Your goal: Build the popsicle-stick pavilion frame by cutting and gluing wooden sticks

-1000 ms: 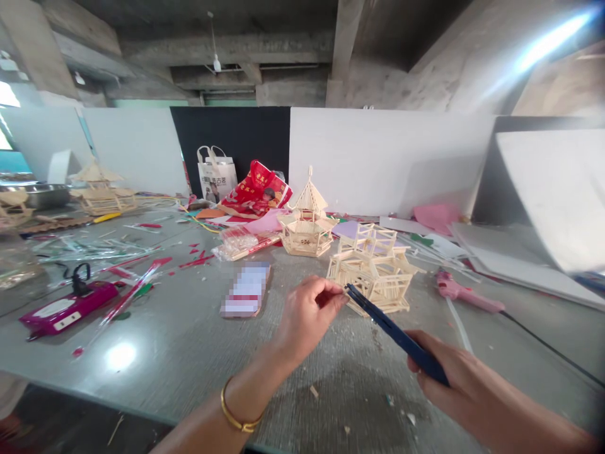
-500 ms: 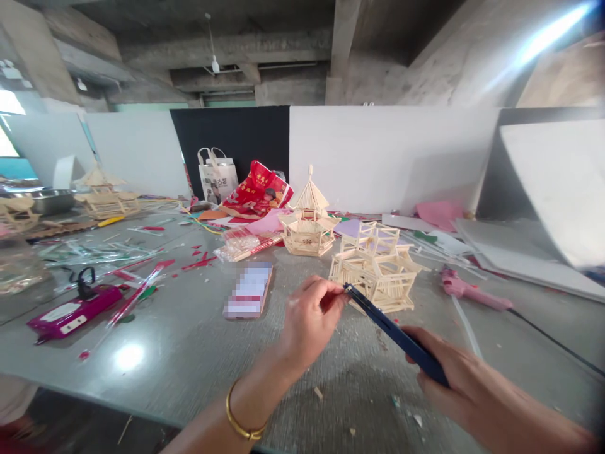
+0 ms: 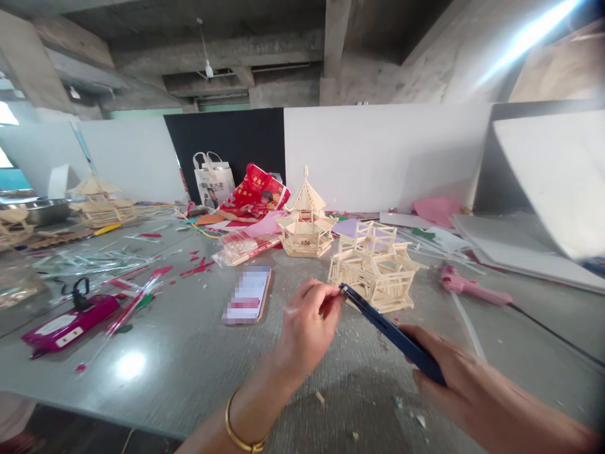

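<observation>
My right hand (image 3: 437, 356) is wrapped round the handle of a dark blue cutting tool (image 3: 392, 333), whose tip points up and left. At that tip, my left hand (image 3: 312, 321) pinches a small pale piece, probably a bit of stick, between thumb and fingers. Just behind the tool stands an open stick frame model (image 3: 373, 271) with a smaller frame on top. Farther back is a stick pavilion (image 3: 307, 236) with a pointed roof. A phone (image 3: 248, 295) with a lit screen lies left of my left hand.
A pink glue gun (image 3: 472, 291) with a black cord lies at the right. At the left is a magenta power strip (image 3: 70, 325) near plastic-wrapped sticks. A red bag (image 3: 258, 195), coloured paper and white boards (image 3: 520, 252) stand or lie at the back.
The view has shifted slightly. Both hands keep nearly the same pose, with the tool's tip still at my left fingertips.
</observation>
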